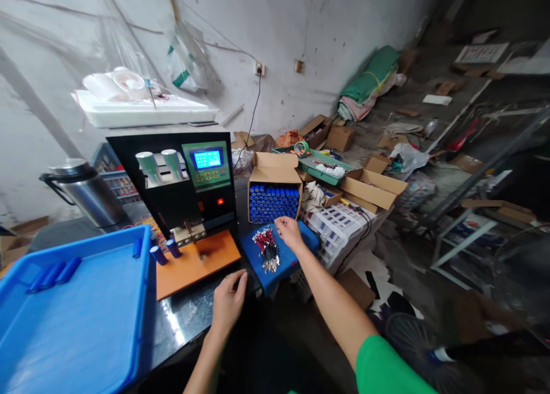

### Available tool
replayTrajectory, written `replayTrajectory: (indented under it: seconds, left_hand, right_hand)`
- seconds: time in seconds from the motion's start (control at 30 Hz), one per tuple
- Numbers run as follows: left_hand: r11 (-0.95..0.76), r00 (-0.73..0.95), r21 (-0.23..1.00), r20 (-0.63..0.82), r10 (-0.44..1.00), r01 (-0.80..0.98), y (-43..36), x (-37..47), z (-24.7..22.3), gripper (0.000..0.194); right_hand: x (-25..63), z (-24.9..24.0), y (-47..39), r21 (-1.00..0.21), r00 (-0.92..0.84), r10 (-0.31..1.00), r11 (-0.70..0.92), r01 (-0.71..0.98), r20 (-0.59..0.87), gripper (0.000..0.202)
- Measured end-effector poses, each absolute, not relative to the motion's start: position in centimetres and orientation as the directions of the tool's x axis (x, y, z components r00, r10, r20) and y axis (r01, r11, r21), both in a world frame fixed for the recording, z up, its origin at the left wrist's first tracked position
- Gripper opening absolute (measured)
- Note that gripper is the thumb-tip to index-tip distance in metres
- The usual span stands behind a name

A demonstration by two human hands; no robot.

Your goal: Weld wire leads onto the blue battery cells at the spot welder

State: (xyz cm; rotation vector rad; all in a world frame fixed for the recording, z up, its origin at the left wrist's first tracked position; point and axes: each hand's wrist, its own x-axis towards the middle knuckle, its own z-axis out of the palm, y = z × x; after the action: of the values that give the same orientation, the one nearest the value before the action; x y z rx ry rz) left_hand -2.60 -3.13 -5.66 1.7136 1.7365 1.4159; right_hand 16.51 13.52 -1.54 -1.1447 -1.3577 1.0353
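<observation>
My right hand (289,232) is closed, fingertips together, just in front of a cardboard box (275,176) stacked with blue cylindrical cells (274,202). Whatever its fingers may hold is too small to make out. Beside it, a bundle of red and black wire leads (267,249) with white connectors lies on a blue cloth (253,262). My left hand (230,302), fingers curled in and thumb alongside, is at the black table's front edge; nothing shows in it. Left of it, two blue cells (165,252) stand upright on the orange board (200,268) of a black spot welder (206,211).
A blue tray (144,291) with several cells stands at the left, a steel jug (88,193) behind it. A white foam tray (146,116) tops the welder. To the right are a white plastic crate (339,225), a green tray (330,176) and open cartons (372,190).
</observation>
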Motion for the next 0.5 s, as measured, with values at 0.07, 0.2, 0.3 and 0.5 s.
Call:
replayTrajectory:
  seconds: [0.07, 0.2, 0.3, 0.5]
  left_hand:
    - [-0.206, -0.228, 0.791, 0.397, 0.889, 0.576, -3.1, -2.6, -5.7, 0.037]
    - [-0.211, -0.228, 0.785, 0.407, 0.885, 0.582, -3.1, -2.7, -5.8, 0.036]
    - [-0.209, -0.231, 0.782, 0.409, 0.883, 0.587, -3.0, -2.6, -5.8, 0.036]
    - [-0.208, -0.236, 0.778, 0.415, 0.879, 0.593, -3.0, -2.5, -5.8, 0.035]
  right_hand:
    - [16.7, -1.7, 13.8, -0.955, 0.003, 0.983, 0.180, 0.236, 0.186, 0.022]
    - [17.0, -2.4, 14.6, -0.823, 0.005, 0.986, 0.138, 0.551, 0.168, 0.018]
    - [16.8, -2.9, 15.3, -0.784, 0.000, 0.990, 0.113, 0.611, 0.143, 0.014]
    - [15.2, -3.0, 17.0, -0.712, -0.015, 0.997, 0.066, 0.699, 0.078, 0.015]
